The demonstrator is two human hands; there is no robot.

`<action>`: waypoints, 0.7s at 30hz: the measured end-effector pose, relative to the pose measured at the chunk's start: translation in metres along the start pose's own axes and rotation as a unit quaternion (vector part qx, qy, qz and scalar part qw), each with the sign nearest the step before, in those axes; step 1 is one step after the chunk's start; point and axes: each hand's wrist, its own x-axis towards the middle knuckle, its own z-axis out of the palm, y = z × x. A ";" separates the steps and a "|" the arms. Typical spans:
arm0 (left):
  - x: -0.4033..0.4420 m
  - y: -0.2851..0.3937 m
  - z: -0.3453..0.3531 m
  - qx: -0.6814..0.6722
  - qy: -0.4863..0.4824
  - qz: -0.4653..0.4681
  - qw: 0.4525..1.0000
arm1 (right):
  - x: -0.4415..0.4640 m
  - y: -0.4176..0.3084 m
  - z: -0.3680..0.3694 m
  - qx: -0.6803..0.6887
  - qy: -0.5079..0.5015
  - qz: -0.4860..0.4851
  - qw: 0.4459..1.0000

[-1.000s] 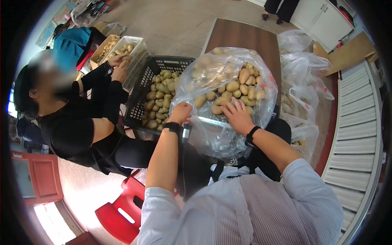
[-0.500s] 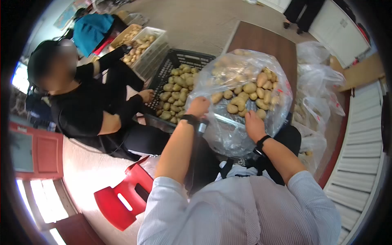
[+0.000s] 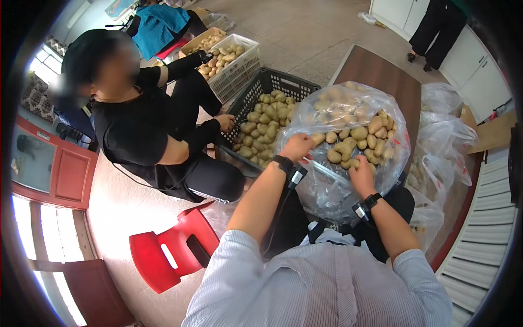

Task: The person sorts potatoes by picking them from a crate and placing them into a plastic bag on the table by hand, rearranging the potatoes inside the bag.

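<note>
A large clear plastic bag [image 3: 327, 199] lies open in front of me, with many potatoes [image 3: 372, 141] in it. My left hand [image 3: 298, 147] is at the bag's left side, its fingers curled beside a potato [image 3: 317, 139]. What those fingers grip is hidden. At the near side of the pile, my right hand [image 3: 362, 177] has its fingers closed on a small potato [image 3: 355, 163]. Both wrists wear black straps with small devices.
A black crate [image 3: 310, 84] of potatoes stands left of the bag, and a white crate [image 3: 239, 76] of potatoes is behind it. A person in black [image 3: 141, 125] sits at left. Nearby are a red chair [image 3: 174, 250], a brown tabletop [image 3: 376, 65] and filled plastic bags [image 3: 436, 141].
My view has turned left, so the scene sits farther right in the frame. My hands stay by the same potatoes, and a small potato now shows at my right fingertips.
</note>
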 end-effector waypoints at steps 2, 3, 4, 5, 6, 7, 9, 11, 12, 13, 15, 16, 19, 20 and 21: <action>-0.002 0.004 0.003 -0.031 -0.009 -0.013 0.999 | 0.009 -0.008 0.003 0.077 -0.010 0.038 0.996; -0.002 0.004 0.005 -0.030 -0.011 -0.012 0.999 | 0.013 -0.020 0.001 0.076 -0.009 0.039 0.996; -0.001 0.004 0.006 -0.052 -0.011 -0.009 0.999 | 0.016 -0.033 0.000 0.101 -0.016 0.036 0.994; -0.002 0.004 0.007 -0.074 -0.011 -0.008 0.997 | 0.019 -0.045 0.001 0.126 -0.023 0.034 0.991; -0.005 0.006 0.008 -0.073 -0.012 -0.008 0.997 | 0.021 -0.050 0.007 0.127 -0.022 0.035 0.991; -0.009 0.009 0.010 -0.088 -0.018 -0.014 0.996 | 0.023 -0.055 0.012 0.197 -0.048 0.036 0.978; -0.013 0.012 0.011 -0.102 -0.024 -0.018 0.994 | 0.027 -0.073 0.016 0.267 -0.071 0.036 0.960; -0.014 0.011 0.011 -0.147 -0.076 -0.012 0.986 | 0.028 -0.094 0.013 0.325 -0.169 0.075 0.927; -0.012 0.008 0.010 -0.147 -0.077 -0.012 0.986 | 0.029 -0.099 0.015 0.324 -0.168 0.075 0.928; -0.009 0.005 0.008 -0.119 -0.116 0.031 0.986 | 0.029 -0.103 0.015 0.267 -0.140 0.015 0.953; -0.006 0.003 0.008 -0.093 -0.156 0.076 0.981 | 0.027 -0.110 0.016 0.235 -0.108 -0.053 0.965; -0.004 0.003 0.007 -0.147 -0.156 0.043 0.976 | 0.025 -0.112 0.014 0.233 -0.108 -0.052 0.965; 0.004 0.003 0.001 -0.183 -0.140 0.047 0.972 | 0.025 -0.121 0.005 0.205 -0.089 -0.082 0.971; 0.004 -0.003 -0.001 -0.163 -0.126 0.076 0.976 | 0.024 -0.118 0.002 0.181 -0.078 -0.088 0.976; 0.004 -0.006 -0.005 -0.166 -0.115 0.071 0.977 | 0.024 -0.114 0.001 0.159 -0.068 -0.097 0.980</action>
